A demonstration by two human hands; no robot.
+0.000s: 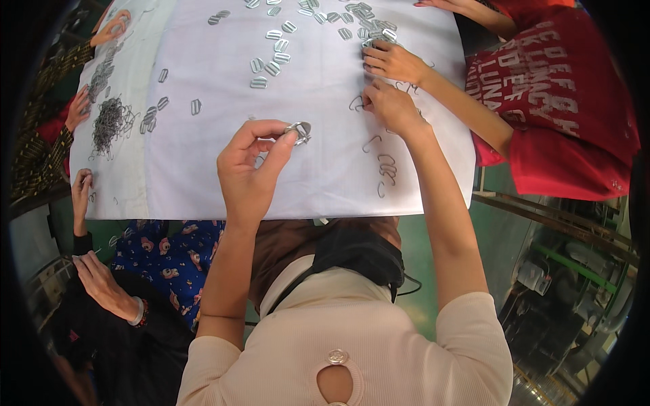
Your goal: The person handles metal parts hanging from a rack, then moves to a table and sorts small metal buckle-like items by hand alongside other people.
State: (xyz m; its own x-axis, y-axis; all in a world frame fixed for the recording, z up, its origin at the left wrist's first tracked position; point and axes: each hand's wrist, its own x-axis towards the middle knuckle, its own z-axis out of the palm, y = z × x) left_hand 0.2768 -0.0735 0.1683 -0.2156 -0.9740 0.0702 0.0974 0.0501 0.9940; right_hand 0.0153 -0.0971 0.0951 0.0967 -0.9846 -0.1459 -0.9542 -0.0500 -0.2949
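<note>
My left hand (256, 162) is raised over the near part of the white-covered table. Its thumb and forefinger pinch a silvery metal slide buckle (298, 131), with what looks like bent wire at it. To the right, my right hand (394, 108) reaches down to the cloth, fingers closed together at a curved wire hook (355, 103). Several loose wire hooks (387, 167) lie on the cloth below that hand. Just beyond it, a co-worker's hand (395, 62) rests by the heap of slide buckles (365, 27).
Loose slide buckles (273, 68) are scattered over the far middle of the white cloth (183, 162). A dark pile of wire hooks (108, 127) lies at the left. Co-workers' hands (79, 108) line the left edge; a person in a red shirt (555, 101) sits at the right.
</note>
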